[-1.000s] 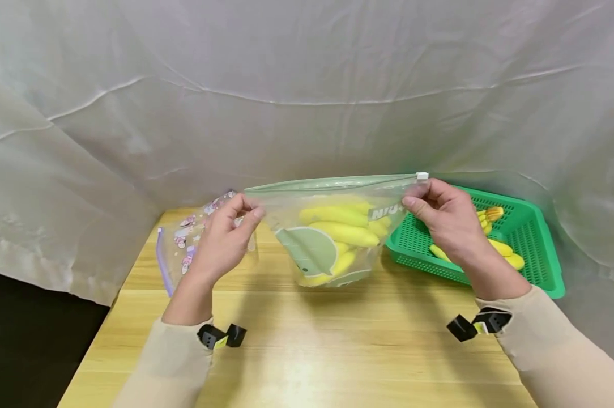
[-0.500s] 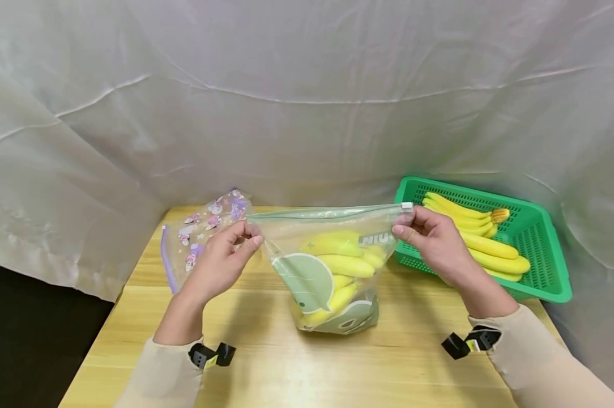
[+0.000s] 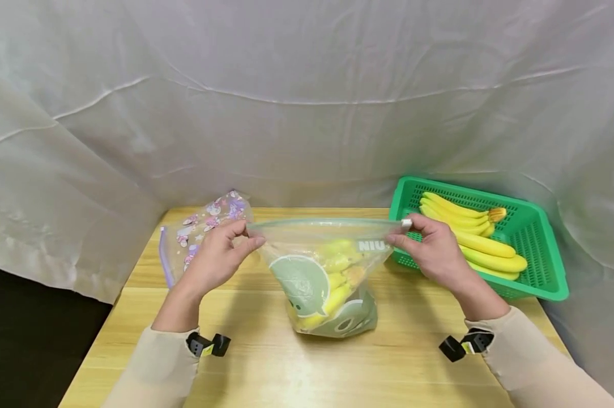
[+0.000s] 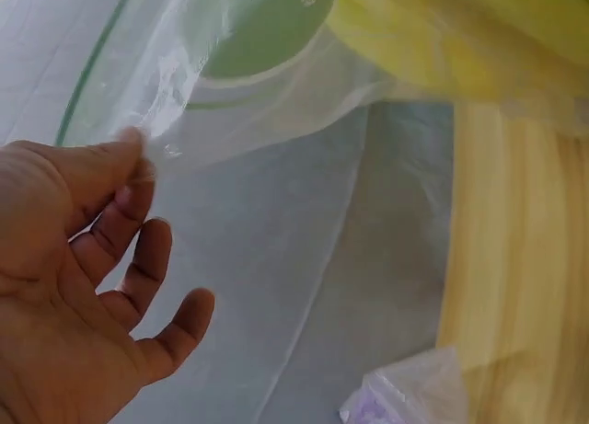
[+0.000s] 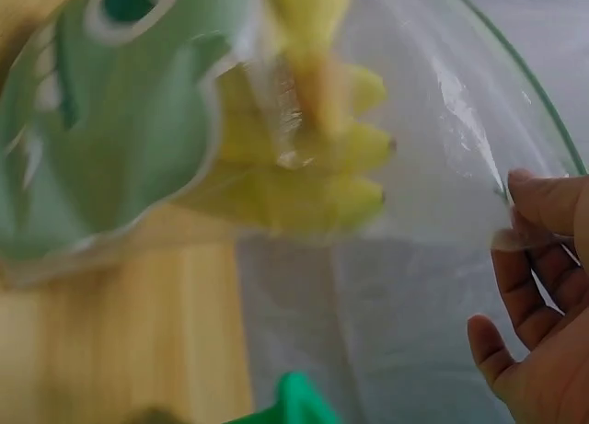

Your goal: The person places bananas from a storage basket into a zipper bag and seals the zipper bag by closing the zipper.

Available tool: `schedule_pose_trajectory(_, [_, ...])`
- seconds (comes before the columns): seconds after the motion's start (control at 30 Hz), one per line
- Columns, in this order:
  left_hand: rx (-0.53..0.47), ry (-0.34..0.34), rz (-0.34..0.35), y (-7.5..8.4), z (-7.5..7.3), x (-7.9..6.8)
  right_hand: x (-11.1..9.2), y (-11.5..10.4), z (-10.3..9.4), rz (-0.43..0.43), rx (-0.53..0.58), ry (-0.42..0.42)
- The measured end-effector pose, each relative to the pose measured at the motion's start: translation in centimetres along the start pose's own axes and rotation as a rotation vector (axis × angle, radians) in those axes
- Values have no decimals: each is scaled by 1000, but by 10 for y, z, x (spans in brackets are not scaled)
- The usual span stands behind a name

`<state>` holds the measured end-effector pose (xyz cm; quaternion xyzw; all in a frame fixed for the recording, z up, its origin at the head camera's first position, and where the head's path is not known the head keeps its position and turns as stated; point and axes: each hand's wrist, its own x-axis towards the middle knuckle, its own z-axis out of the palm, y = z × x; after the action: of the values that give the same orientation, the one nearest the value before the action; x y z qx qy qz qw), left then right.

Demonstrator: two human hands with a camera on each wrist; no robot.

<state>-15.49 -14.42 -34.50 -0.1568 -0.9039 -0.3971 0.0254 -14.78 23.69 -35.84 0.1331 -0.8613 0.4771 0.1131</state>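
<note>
A clear zip bag (image 3: 299, 283) with green cartoon prints stands on the table, its top edge stretched between my two hands. Yellow bananas (image 3: 337, 294) fill its lower part. At the bag's upper left corner my left hand (image 3: 217, 255) pinches the plastic between thumb and forefinger; the other fingers hang loosely bent in the left wrist view. The upper right corner, beside the white slider (image 3: 406, 223), is pinched by my right hand (image 3: 434, 249). Both wrist views show the green zip strip (image 5: 515, 61) running along the bag's top.
To the right stands a green plastic basket (image 3: 551, 255) holding more bananas (image 3: 485, 245). A second clear bag (image 3: 205, 226) with a purple zip and pink prints lies flat at the back left. Behind the wooden table (image 3: 307, 374) hangs a grey cloth (image 3: 307, 136).
The bag of bananas came down from the air onto the table and toward me, both hands lowering with it. Its top has since sunk a little, and the bananas have shifted inside.
</note>
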Motion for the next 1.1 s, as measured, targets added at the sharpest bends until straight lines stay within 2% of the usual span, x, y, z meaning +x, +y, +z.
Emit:
schedule_pose_trajectory(0.1, [150, 6, 31, -6, 2, 1, -2, 12, 4, -2, -82, -24])
schedule_pose_trajectory(0.17, [189, -6, 42, -9, 3, 2, -1, 17, 6, -18, -106, -42])
schedule_pose_trajectory(0.4, [72, -75, -25, -7, -5, 4, 3, 6, 4, -93, -142, -60])
schedule_pose_trajectory(0.5, [64, -69, 9, -3, -7, 6, 4, -1, 2, -112, -158, -64])
schedule_pose_trajectory(0.67, [120, -42, 64, 1, -8, 9, 7, -5, 2, -145, -205, -71])
schedule_pose_trajectory(0.8, [217, -22, 109, 2, -7, 10, 9, 0, 1, -150, -240, -90])
schedule_pose_trajectory(0.9, [319, -17, 116, 3, -6, 10, 11, 3, 2, -161, -260, -118])
schedule_pose_trajectory(1.0, [412, -40, 103, 5, -6, 10, 13, 4, 4, -194, -292, -142])
schedule_pose_trajectory(1.1, [459, -85, 99, 11, -7, 10, 13, 3, 5, -243, -334, -157])
